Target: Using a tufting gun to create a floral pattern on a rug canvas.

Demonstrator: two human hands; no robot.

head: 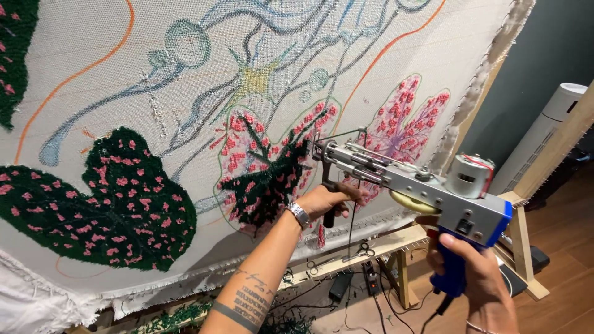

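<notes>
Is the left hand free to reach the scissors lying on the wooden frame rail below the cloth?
Probably not yet: the left hand grips the black front handle of the grey tufting gun. The scissors lie uncovered just below it.

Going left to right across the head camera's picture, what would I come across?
Finished dark green leaf with pink spots → half-filled leaf → left hand on the tufting gun's front handle → tufting gun → right hand on its blue grip → white tower fan.
</notes>
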